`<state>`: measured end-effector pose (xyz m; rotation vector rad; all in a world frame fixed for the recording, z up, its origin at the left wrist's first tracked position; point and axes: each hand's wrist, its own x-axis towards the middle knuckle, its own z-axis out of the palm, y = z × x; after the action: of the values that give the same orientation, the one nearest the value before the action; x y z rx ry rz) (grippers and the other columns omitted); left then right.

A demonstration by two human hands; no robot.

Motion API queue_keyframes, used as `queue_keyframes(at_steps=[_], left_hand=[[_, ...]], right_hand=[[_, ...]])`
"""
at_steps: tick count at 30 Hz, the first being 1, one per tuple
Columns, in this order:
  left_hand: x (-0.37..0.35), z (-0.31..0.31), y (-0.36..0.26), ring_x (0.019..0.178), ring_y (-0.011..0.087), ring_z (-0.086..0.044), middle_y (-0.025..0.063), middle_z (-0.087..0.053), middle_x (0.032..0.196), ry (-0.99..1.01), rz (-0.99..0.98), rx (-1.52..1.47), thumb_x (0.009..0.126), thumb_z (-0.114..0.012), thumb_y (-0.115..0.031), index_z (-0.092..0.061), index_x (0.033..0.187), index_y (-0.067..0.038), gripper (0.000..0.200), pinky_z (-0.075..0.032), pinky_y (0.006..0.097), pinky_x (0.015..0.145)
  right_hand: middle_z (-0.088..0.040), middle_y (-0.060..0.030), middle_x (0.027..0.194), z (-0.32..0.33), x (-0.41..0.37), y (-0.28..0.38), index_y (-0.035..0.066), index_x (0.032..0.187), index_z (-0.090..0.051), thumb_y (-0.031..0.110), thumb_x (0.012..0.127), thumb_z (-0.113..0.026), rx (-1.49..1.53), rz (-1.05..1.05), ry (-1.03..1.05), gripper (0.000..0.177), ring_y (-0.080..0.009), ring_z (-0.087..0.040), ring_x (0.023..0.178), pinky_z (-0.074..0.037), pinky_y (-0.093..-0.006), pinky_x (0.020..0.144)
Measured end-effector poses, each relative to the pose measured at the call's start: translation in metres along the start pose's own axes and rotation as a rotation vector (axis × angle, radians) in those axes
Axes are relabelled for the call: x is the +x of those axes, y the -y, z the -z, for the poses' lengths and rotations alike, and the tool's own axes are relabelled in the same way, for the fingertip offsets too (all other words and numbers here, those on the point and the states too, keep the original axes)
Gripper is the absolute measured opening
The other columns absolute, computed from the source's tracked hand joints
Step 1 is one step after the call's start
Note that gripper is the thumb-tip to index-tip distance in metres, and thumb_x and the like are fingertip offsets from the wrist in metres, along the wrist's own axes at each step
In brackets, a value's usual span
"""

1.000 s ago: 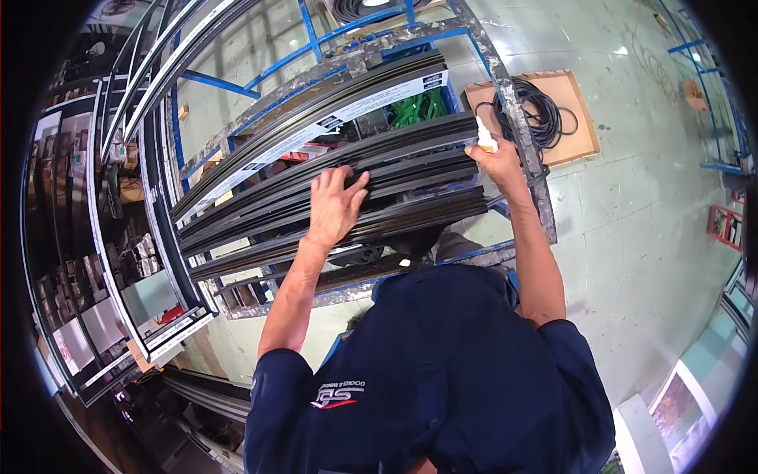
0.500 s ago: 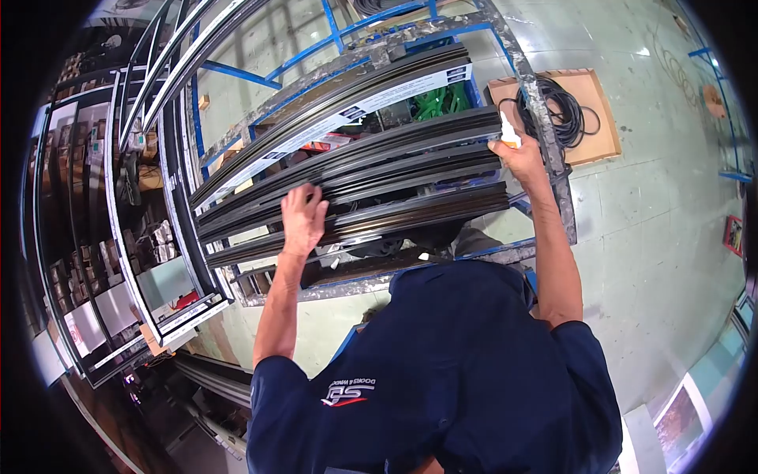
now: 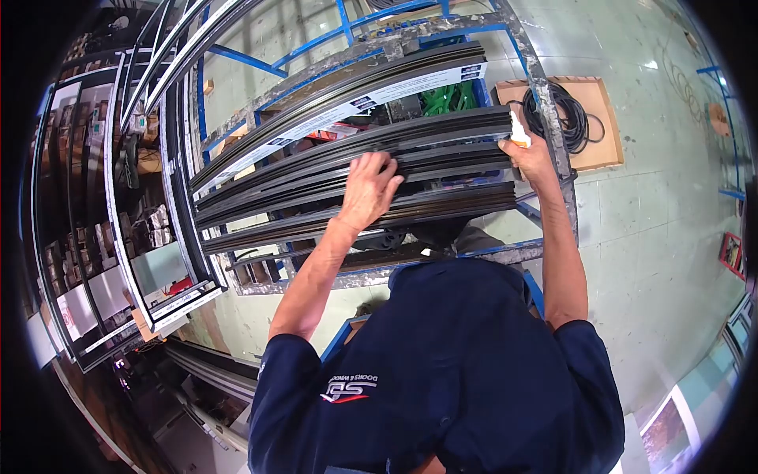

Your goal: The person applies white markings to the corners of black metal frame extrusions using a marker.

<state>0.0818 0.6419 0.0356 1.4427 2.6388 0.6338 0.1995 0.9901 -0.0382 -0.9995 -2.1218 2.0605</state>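
My left hand (image 3: 368, 191) is over the middle of a row of long dark profiles (image 3: 300, 175). Its fingers are bent and slightly apart, with the fingertips at the bars; nothing shows in its grasp. At the bars' right end, my right hand (image 3: 532, 161) is closed around a small white bottle (image 3: 518, 133) with an orange band and a narrow white nozzle. The nozzle points away from me, beside the bar ends. Another bundle of dark profiles (image 3: 442, 204) lies nearer my body. Farther off is a bundle with a white printed strip (image 3: 339, 114).
A blue-and-grey metal frame table (image 3: 545, 103) carries the profiles. Green pieces (image 3: 448, 98) show beneath them. Right of it, a cardboard tray (image 3: 606, 134) holds coiled black cable (image 3: 564, 118). Tall framed panels (image 3: 118, 197) stand at the left.
My left hand has moved right along the dark profiles, toward their middle. My right hand still holds the bottle at the bar ends. The whole view has shifted slightly.
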Motion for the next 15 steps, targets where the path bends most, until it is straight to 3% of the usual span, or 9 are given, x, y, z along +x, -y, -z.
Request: queue_keyframes(at_steps=[15], left_hand=[[0.095, -0.071, -0.082, 0.102, 0.0315, -0.054, 0.0129, -0.057, 0.106, -0.007, -0.177, -0.124, 0.092, -0.073, -0.024, -0.069, 0.105, 0.002, 0.029, -0.044, 0.0444, 0.086]], right_hand=[[-0.065, 0.0007, 0.08, 0.001, -0.001, 0.003, 0.001, 0.102, -0.07, 0.021, 0.085, -0.084, 0.019, 0.015, 0.026, 0.031, -0.0076, -0.055, 0.064, -0.045, -0.0268, 0.057]])
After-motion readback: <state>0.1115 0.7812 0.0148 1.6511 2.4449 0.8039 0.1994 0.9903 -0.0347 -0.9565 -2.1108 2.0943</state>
